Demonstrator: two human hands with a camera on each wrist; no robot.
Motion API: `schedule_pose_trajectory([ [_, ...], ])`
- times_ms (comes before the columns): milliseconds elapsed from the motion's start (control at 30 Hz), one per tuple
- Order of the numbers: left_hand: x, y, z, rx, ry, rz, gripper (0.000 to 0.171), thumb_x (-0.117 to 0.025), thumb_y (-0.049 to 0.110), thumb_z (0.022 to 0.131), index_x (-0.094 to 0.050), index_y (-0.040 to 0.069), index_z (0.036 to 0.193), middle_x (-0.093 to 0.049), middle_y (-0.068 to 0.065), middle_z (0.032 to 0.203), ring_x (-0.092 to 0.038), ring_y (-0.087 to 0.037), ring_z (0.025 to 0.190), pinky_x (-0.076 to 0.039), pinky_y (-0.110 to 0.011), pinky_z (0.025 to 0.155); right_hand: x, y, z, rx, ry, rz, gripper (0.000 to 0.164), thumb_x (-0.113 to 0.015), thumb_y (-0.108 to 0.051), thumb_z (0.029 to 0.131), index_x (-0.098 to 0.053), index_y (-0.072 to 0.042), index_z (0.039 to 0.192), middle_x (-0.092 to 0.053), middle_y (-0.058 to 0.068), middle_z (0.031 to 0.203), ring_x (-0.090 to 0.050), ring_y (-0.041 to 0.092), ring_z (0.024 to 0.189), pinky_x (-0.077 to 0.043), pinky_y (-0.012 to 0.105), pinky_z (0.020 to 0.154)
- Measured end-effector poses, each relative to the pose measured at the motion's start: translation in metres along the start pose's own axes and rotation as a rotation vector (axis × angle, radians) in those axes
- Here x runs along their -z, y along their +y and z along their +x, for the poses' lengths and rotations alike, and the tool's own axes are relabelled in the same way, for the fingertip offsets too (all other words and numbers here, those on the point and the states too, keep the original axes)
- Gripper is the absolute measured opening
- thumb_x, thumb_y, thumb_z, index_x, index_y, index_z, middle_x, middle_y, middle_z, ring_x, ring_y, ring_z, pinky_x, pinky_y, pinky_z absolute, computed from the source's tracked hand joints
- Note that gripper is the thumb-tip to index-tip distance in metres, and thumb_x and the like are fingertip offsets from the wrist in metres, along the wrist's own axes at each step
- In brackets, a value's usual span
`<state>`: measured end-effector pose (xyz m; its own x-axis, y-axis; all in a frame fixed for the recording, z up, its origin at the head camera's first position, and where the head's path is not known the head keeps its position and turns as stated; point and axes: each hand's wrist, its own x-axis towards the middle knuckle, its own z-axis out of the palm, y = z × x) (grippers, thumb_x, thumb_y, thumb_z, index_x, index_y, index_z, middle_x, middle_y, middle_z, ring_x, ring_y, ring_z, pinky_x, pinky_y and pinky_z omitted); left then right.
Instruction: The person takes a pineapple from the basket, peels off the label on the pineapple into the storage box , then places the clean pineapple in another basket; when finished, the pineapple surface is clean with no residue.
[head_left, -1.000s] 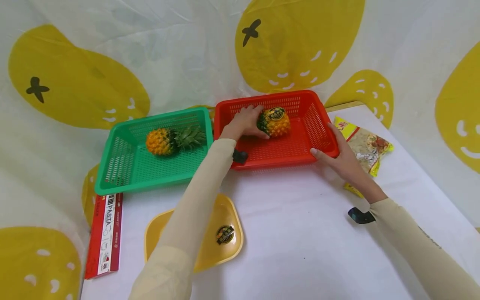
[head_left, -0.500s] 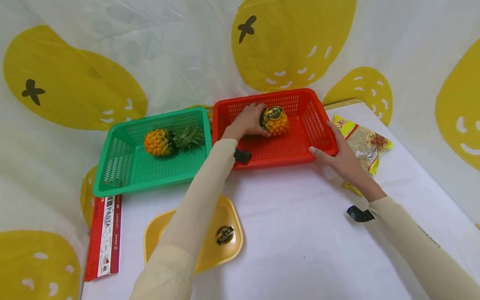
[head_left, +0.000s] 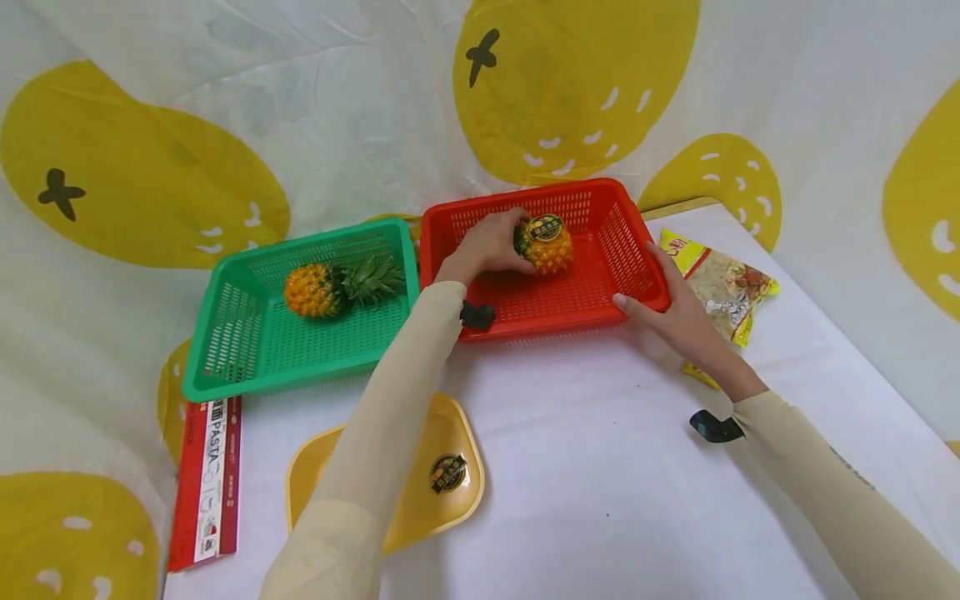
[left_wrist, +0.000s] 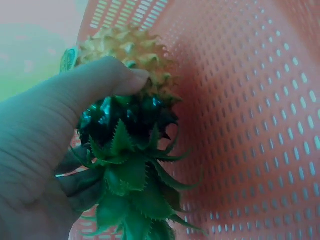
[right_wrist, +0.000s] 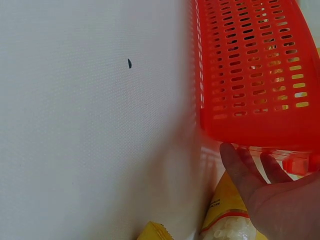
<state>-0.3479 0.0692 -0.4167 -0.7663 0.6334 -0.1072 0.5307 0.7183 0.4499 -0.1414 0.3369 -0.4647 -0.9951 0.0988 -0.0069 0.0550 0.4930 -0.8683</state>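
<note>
My left hand (head_left: 489,243) grips a pineapple (head_left: 553,252) inside the red basket (head_left: 622,275). In the left wrist view the thumb lies across the orange body of the pineapple (left_wrist: 132,47), above its spiky green crown; the other fingers pass behind it and are partly hidden. My right hand (head_left: 681,312) holds the right front corner of the basket, thumb at the front and fingers along the side. The right wrist view shows that hand (right_wrist: 280,200) against the basket's (right_wrist: 260,127) end wall. A dark round label tops the pineapple.
A green basket (head_left: 281,384) stands left, holding another pineapple (head_left: 311,290) on its side. A yellow tray (head_left: 427,515) lies in front, partly under the left sleeve. A red pasta box (head_left: 210,492) is at the left edge. A yellow food bag (head_left: 727,287) lies right of the red basket.
The view has shifted slightly, moving everything a little to the left in it. Both hands keep their places on the pineapple and the basket.
</note>
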Motion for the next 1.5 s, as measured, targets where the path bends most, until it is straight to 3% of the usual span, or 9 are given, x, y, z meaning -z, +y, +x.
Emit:
schedule_pose_trajectory([
  [367, 0.016, 0.019, -0.009, -0.075, 0.061, 0.009, 0.087, -0.09, 0.042, 0.082, -0.047, 0.017, 0.154, -0.057, 0.0, 0.143, -0.053, -0.015, 0.123, -0.046, -0.034, 0.105, 0.007, 0.004, 0.006, -0.008, 0.003, -0.013, 0.097, -0.072, -0.048, 0.1, -0.004, -0.042, 0.17, -0.026, 0.012, 0.169, -0.035, 0.041, 0.143, -0.05, 0.062, 0.099],
  [500, 0.023, 0.029, -0.018, -0.113, 0.068, 0.02, 0.086, -0.09, 0.039, 0.082, -0.048, 0.016, 0.154, -0.057, 0.001, 0.143, -0.053, -0.015, 0.124, -0.045, -0.031, 0.105, 0.01, 0.007, 0.008, -0.002, 0.002, -0.021, 0.097, -0.072, -0.046, 0.1, -0.006, -0.041, 0.17, -0.029, 0.013, 0.167, -0.038, 0.039, 0.141, -0.056, 0.039, 0.092],
  [600, 0.029, 0.038, -0.028, -0.131, 0.078, 0.047, 0.085, -0.089, 0.04, 0.082, -0.048, 0.016, 0.153, -0.056, 0.001, 0.145, -0.053, -0.015, 0.126, -0.046, -0.032, 0.104, 0.011, 0.009, 0.009, 0.004, 0.001, -0.016, 0.096, -0.072, -0.044, 0.1, -0.007, -0.038, 0.171, -0.03, 0.014, 0.166, -0.04, 0.04, 0.14, -0.052, 0.021, 0.083],
  [667, 0.034, 0.044, -0.034, -0.135, 0.09, 0.057, 0.086, -0.089, 0.04, 0.082, -0.048, 0.017, 0.153, -0.055, 0.002, 0.146, -0.053, -0.015, 0.126, -0.047, -0.032, 0.102, 0.011, 0.01, 0.009, 0.007, 0.001, -0.016, 0.096, -0.072, -0.044, 0.101, -0.007, -0.036, 0.171, -0.03, 0.015, 0.166, -0.039, 0.041, 0.14, -0.05, 0.016, 0.08],
  [933, 0.046, 0.057, -0.061, -0.125, 0.131, 0.074, 0.084, -0.09, 0.04, 0.08, -0.05, 0.017, 0.151, -0.058, 0.003, 0.14, -0.054, -0.013, 0.12, -0.049, -0.031, 0.098, 0.013, 0.009, 0.015, 0.008, 0.008, -0.031, 0.096, -0.071, -0.046, 0.101, -0.006, -0.037, 0.171, -0.029, 0.015, 0.167, -0.037, 0.04, 0.141, -0.049, 0.015, 0.079],
  [1100, 0.041, 0.063, -0.079, -0.121, 0.154, 0.086, 0.084, -0.088, 0.039, 0.079, -0.051, 0.018, 0.151, -0.06, 0.003, 0.137, -0.055, -0.014, 0.118, -0.049, -0.031, 0.097, 0.013, 0.009, 0.019, 0.003, 0.0, -0.046, 0.097, -0.071, -0.047, 0.1, -0.006, -0.037, 0.171, -0.03, 0.016, 0.166, -0.038, 0.041, 0.14, -0.05, 0.017, 0.08],
  [1267, 0.037, 0.07, -0.098, -0.166, 0.196, 0.092, 0.081, -0.088, 0.04, 0.078, -0.053, 0.019, 0.149, -0.062, 0.003, 0.13, -0.057, -0.014, 0.114, -0.049, -0.031, 0.093, 0.012, 0.009, 0.021, 0.013, -0.004, -0.038, 0.096, -0.07, -0.047, 0.101, -0.005, -0.037, 0.171, -0.03, 0.017, 0.166, -0.039, 0.042, 0.14, -0.048, 0.013, 0.077],
  [1500, 0.026, 0.08, -0.122, -0.231, 0.196, 0.118, 0.081, -0.087, 0.042, 0.079, -0.054, 0.018, 0.149, -0.061, 0.001, 0.131, -0.057, -0.015, 0.116, -0.049, -0.034, 0.094, 0.014, 0.016, 0.021, 0.012, 0.002, -0.041, 0.096, -0.07, -0.047, 0.101, -0.005, -0.037, 0.171, -0.031, 0.02, 0.165, -0.039, 0.044, 0.14, -0.046, 0.01, 0.075],
])
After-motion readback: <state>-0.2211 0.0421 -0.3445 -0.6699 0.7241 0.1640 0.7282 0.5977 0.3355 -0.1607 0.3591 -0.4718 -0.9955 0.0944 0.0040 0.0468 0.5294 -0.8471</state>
